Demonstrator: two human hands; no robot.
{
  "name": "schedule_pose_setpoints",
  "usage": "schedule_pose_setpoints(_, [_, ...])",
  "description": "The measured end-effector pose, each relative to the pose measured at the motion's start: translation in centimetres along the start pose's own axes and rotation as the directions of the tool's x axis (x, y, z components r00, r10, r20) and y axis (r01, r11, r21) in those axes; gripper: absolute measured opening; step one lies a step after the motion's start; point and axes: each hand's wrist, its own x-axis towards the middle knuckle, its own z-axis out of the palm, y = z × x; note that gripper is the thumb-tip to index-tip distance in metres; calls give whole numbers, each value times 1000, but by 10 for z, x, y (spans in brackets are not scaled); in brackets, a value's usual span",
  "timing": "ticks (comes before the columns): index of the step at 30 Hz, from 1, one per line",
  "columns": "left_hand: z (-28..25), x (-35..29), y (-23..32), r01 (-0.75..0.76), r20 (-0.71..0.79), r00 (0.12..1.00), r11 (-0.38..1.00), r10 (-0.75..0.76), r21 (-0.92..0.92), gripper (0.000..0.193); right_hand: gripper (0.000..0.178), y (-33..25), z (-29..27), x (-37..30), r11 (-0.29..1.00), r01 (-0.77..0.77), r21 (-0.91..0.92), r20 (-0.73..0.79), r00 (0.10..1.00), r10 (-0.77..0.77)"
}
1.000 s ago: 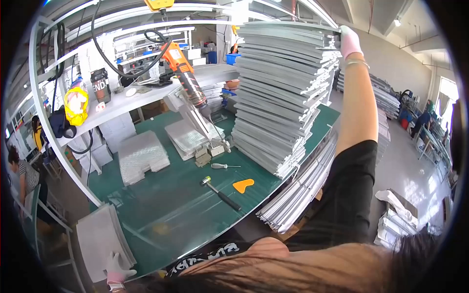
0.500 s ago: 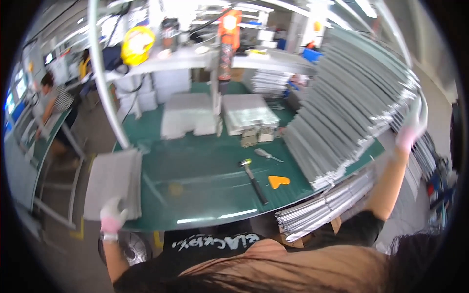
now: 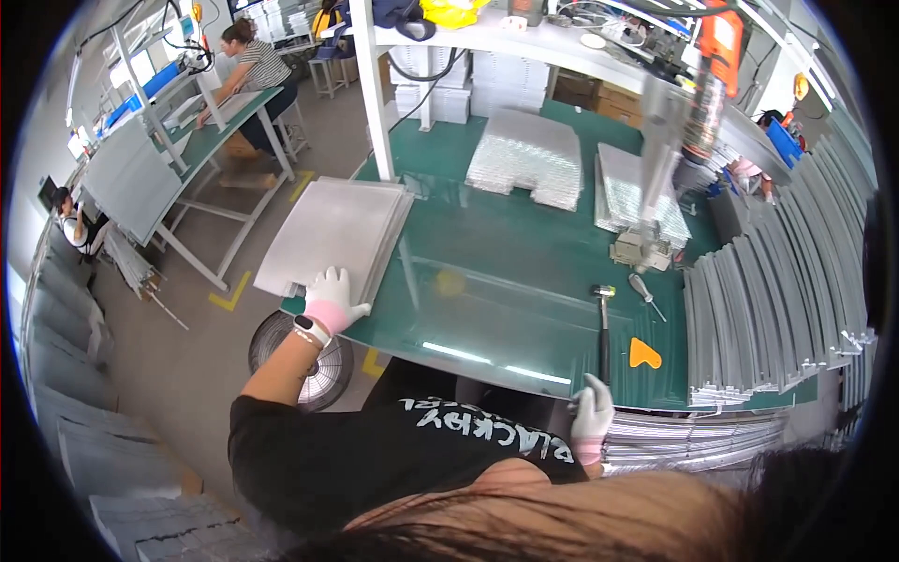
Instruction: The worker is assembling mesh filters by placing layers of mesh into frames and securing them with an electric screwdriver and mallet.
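Note:
My left hand (image 3: 335,302), in a white glove with a pink cuff, lies with fingers spread on the near corner of a stack of flat grey sheets (image 3: 332,234) at the table's left edge. My right hand (image 3: 592,417), gloved the same way, is at the table's front edge, just below the handle of a hammer (image 3: 603,328). Its fingers are loosely apart, and I see nothing held in them. Beside the hammer on the green table (image 3: 487,290) lie a screwdriver (image 3: 646,296) and a yellow-orange scraper-like piece (image 3: 644,353).
A tall leaning row of grey panels (image 3: 787,281) fills the right side. Bubble-wrapped stacks (image 3: 527,155) lie farther back. An orange power tool (image 3: 716,56) hangs above the table. Below the front edge are bundled metal strips (image 3: 693,438); a floor fan (image 3: 300,361) stands lower left. One person works far left.
The view has turned to the left. My right hand has come away from the tall panels to the table's front edge. My left hand now lies flatter on the sheet stack.

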Motion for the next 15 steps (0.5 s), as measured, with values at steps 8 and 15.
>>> schedule_pose_setpoints(8, [-22, -4, -10, 90, 277, 959, 991, -59, -102, 105, 29, 14, 30, -4, 994, -25, -106, 283, 958, 54])
schedule_pose_setpoints(15, [-48, -14, -40, 196, 192, 972, 910, -133, -364, 106, 28, 20, 34, -5, 990, 35, -134, 339, 941, 12])
